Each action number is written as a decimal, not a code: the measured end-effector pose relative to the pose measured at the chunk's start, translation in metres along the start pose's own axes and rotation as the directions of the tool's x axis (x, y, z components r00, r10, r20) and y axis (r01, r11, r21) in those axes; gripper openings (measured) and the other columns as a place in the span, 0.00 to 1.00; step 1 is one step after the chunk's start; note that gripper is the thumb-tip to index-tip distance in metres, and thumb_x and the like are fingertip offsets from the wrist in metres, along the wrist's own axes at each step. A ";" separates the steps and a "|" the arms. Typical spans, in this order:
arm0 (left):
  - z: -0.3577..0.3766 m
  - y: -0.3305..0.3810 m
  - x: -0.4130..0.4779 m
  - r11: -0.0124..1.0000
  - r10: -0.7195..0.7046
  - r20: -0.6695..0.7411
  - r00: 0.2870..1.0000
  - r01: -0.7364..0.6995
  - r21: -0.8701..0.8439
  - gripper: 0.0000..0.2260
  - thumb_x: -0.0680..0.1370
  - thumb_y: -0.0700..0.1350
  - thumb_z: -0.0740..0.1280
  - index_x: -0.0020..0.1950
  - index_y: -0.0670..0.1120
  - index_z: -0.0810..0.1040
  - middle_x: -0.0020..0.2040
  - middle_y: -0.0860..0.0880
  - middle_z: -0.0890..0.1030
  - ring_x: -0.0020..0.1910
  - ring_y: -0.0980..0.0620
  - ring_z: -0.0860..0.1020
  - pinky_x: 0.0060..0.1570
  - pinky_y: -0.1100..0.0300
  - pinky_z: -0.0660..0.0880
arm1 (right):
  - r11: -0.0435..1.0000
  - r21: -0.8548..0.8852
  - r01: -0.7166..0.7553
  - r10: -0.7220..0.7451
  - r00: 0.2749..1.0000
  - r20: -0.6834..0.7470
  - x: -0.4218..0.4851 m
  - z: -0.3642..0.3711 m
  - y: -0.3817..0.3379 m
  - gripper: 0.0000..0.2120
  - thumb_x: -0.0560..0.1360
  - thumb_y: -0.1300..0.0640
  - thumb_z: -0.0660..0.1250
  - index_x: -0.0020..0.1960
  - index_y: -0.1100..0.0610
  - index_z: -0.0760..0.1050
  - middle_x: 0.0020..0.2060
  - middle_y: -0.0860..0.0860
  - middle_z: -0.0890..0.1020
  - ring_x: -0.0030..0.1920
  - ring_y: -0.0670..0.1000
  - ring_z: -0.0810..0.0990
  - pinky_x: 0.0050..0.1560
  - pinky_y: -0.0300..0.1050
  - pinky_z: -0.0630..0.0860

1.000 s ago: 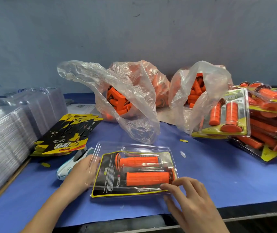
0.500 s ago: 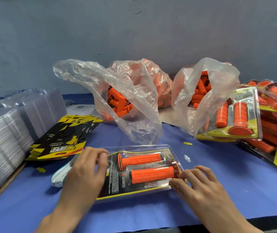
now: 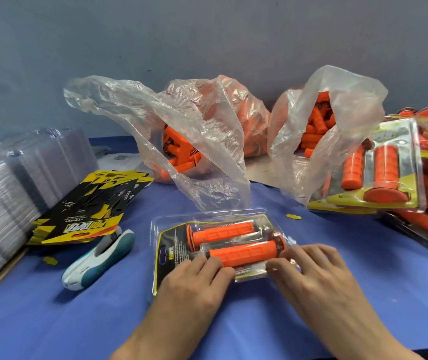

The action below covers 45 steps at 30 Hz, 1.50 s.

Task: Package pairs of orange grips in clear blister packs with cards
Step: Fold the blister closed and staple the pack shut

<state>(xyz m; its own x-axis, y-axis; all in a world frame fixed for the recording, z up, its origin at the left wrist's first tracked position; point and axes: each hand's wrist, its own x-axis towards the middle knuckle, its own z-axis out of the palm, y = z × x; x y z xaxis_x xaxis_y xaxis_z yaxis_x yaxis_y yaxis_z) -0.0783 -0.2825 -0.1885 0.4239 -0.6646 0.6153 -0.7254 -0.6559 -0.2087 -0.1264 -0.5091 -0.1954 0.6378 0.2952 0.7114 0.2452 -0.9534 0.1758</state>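
Pack [image 3: 174,241] lies with its long axis left to right, just ahead; left hand [image 3: 197,279] and right hand [image 3: 316,278] press its near edge, fingers flat.

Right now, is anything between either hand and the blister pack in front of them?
Nothing visible. The left hand and right hand both press fingers on the near edge of the blister pack, which lies on the blue cloth.

Bare left grip [image 3: 194,284], bare right grip [image 3: 311,276], forearms [image 3: 358,331] uncovered
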 end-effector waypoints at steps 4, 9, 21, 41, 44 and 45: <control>0.002 0.006 0.007 0.996 -0.021 -0.005 1.000 0.020 -0.088 0.06 0.74 0.43 0.74 0.48 0.50 0.80 0.41 0.51 0.76 0.39 0.49 0.74 0.40 0.58 0.72 | 0.997 0.027 0.065 -0.068 0.990 0.125 0.005 0.000 -0.004 0.10 0.72 0.60 0.68 0.52 0.50 0.78 0.42 0.48 0.76 0.40 0.54 0.77 0.39 0.49 0.75; 0.002 0.002 0.003 0.994 -0.001 -0.017 1.000 -0.001 -0.109 0.01 0.77 0.45 0.70 0.46 0.51 0.81 0.40 0.52 0.76 0.37 0.50 0.74 0.36 0.57 0.73 | 0.999 0.042 0.032 -0.038 0.990 0.133 0.010 -0.010 -0.003 0.07 0.76 0.59 0.64 0.40 0.50 0.72 0.37 0.47 0.73 0.36 0.52 0.74 0.34 0.46 0.71; -0.009 -0.033 -0.027 1.000 -0.023 -0.079 0.997 0.022 -0.013 0.10 0.80 0.48 0.63 0.44 0.49 0.83 0.40 0.52 0.79 0.36 0.47 0.77 0.41 0.56 0.69 | 0.996 0.073 -0.046 0.037 0.991 0.130 0.003 -0.012 0.005 0.09 0.78 0.58 0.65 0.39 0.51 0.74 0.36 0.46 0.73 0.36 0.52 0.75 0.38 0.44 0.70; -0.006 -0.026 -0.019 0.998 -0.003 0.001 1.000 0.003 -0.056 0.05 0.77 0.42 0.69 0.52 0.49 0.79 0.44 0.52 0.77 0.42 0.47 0.75 0.47 0.54 0.71 | 0.988 0.128 -0.089 0.075 0.991 0.112 -0.001 -0.013 0.011 0.10 0.77 0.55 0.57 0.41 0.51 0.76 0.38 0.45 0.75 0.36 0.53 0.72 0.35 0.47 0.74; -0.005 -0.019 -0.011 0.998 0.013 0.017 1.000 -0.012 -0.067 0.05 0.76 0.39 0.71 0.49 0.49 0.79 0.42 0.52 0.76 0.39 0.48 0.74 0.42 0.54 0.72 | 0.988 0.094 -0.120 0.111 0.989 0.099 -0.002 -0.013 0.014 0.07 0.76 0.57 0.60 0.42 0.51 0.75 0.39 0.46 0.76 0.37 0.54 0.73 0.35 0.49 0.74; -0.005 -0.017 -0.009 0.998 0.010 0.014 1.000 -0.010 -0.060 0.05 0.76 0.39 0.71 0.48 0.49 0.79 0.42 0.52 0.76 0.38 0.48 0.74 0.41 0.54 0.72 | 0.990 0.077 -0.115 0.107 0.990 0.097 -0.002 -0.013 0.014 0.05 0.76 0.57 0.62 0.43 0.50 0.75 0.39 0.47 0.76 0.38 0.55 0.74 0.36 0.50 0.73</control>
<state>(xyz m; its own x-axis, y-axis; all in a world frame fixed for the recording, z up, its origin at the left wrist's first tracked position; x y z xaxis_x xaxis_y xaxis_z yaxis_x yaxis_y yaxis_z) -0.0725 -0.2631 -0.1866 0.4236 -0.6762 0.6027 -0.7607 -0.6269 -0.1686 -0.1336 -0.5239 -0.1856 0.7278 0.1961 0.6571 0.2263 -0.9732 0.0398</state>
